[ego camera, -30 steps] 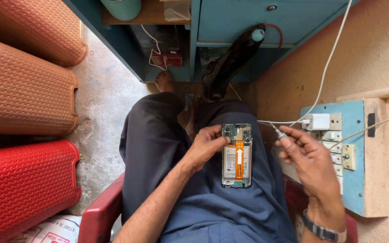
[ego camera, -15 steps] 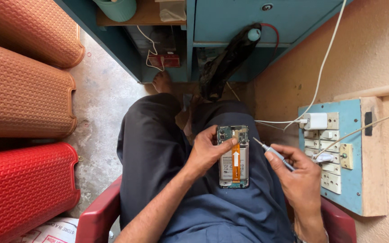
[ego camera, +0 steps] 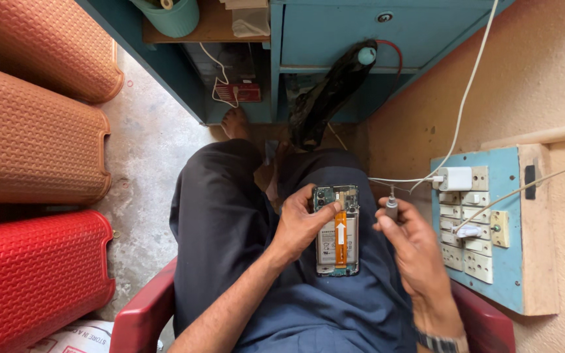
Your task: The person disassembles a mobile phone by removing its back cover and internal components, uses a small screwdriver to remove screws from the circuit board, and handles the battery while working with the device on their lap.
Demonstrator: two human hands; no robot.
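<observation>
Looking straight down from the head camera, I see an opened phone (ego camera: 337,231) lying on the right thigh, back cover off, circuit board up top, a pale battery with a grey label below, and an orange ribbon strip running down its middle with a small white arrow patch on it.

The left hand (ego camera: 301,225) sits at the phone's left edge, thumb and fingers closed onto that side, pinning it to the dark blue trousers (ego camera: 230,222).

The right hand (ego camera: 410,238) is just to the right of the phone, not touching it. Its fingers are pinched together around a small screwdriver (ego camera: 391,206), grey handle, thin tip pointing up and away from the phone.

On the right, a light blue switchboard (ego camera: 492,229) is fixed to the tan wall, with rows of cream sockets and switches. A white charger block (ego camera: 454,178) is plugged in at its top, its white cable climbing toward the upper edge of the frame.

On the left, three ribbed plastic stools (ego camera: 34,157) lie on their sides, two brick-orange above one bright red. Bottom left corner, a white sack (ego camera: 73,338) with dark print pokes in; I can't make out more of it.

Ahead there's a teal desk (ego camera: 335,33), with a green plastic tub (ego camera: 174,16) on its shelf and a small red rectangular item (ego camera: 243,93) tucked underneath. A red chair (ego camera: 145,314) frames the legs.
</observation>
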